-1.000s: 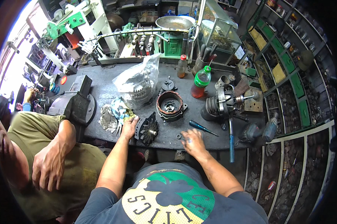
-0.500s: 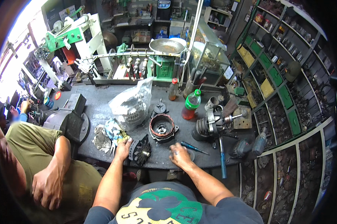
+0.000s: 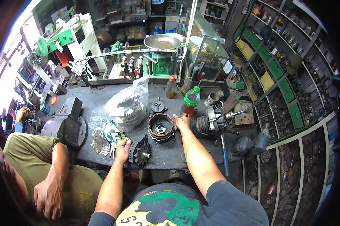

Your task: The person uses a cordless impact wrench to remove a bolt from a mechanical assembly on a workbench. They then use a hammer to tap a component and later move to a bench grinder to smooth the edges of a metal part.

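Observation:
My left hand [image 3: 122, 150] rests on the bench between a crumpled patterned rag [image 3: 114, 132] and a black curved plate with holes [image 3: 132, 152]. Its fingers are mostly hidden. Beside that plate lies a dark finned rotor [image 3: 142, 153] with a short shaft. My right hand [image 3: 182, 121] reaches past a round stator [image 3: 161, 128] with copper-coloured windings, close to a green-capped bottle of red liquid [image 3: 191, 98]. Its fingers are curled; what they hold is too small to make out. The blue screwdriver seen earlier is out of sight, perhaps behind my forearm.
A clear plastic bag of metal parts [image 3: 127, 107] stands behind the rag. At right are a motor-like assembly [image 3: 209, 122], a blue-handled bar [image 3: 224, 158] and a power drill [image 3: 241, 146]. A bench vise [image 3: 66, 122] and a seated person [image 3: 57, 173] are at left.
My right hand has moved forward from the near bench edge to beside the stator and bottle. The screwdriver is no longer visible. My left hand stays put; the view has shifted slightly.

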Demonstrator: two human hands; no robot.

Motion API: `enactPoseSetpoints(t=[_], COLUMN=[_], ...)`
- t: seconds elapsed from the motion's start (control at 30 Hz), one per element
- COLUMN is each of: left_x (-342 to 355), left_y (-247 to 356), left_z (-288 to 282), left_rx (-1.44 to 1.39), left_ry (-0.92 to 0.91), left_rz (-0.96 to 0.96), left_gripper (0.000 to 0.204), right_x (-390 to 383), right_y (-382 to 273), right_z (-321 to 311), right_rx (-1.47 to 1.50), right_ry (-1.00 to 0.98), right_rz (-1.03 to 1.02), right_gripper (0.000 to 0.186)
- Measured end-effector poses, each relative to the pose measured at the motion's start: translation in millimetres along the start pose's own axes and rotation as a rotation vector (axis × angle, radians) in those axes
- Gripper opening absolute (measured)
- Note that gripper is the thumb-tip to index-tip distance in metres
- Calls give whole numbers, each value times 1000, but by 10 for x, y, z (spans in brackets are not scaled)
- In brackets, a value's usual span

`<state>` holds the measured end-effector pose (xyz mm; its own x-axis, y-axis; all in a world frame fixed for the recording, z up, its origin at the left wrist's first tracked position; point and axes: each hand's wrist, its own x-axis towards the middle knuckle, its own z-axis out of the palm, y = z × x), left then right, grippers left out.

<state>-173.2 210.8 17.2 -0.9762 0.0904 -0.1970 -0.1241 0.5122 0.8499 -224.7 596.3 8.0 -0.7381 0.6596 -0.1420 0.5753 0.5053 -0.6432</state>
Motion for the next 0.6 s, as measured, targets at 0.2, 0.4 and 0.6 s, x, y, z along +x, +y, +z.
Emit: enactPoseSetpoints(t=[0.2, 0.4, 0.6], left_x=[78, 33, 78], left_y=[-247, -113, -47], left_z=[73, 13, -1], left_rx=[-95, -31, 5], left_ry=[0, -18, -41], left_rz=[2, -6, 29], left_gripper=[54, 60, 61], right_x=[-906, -2114, -2012], right_y=[420, 719, 835], right_z=[-492, -1266, -1119], right_rx=[30, -463, -368], right_ry=[-97, -244, -264], right_rz=[-326, -424, -333], right_gripper=[77, 90, 100])
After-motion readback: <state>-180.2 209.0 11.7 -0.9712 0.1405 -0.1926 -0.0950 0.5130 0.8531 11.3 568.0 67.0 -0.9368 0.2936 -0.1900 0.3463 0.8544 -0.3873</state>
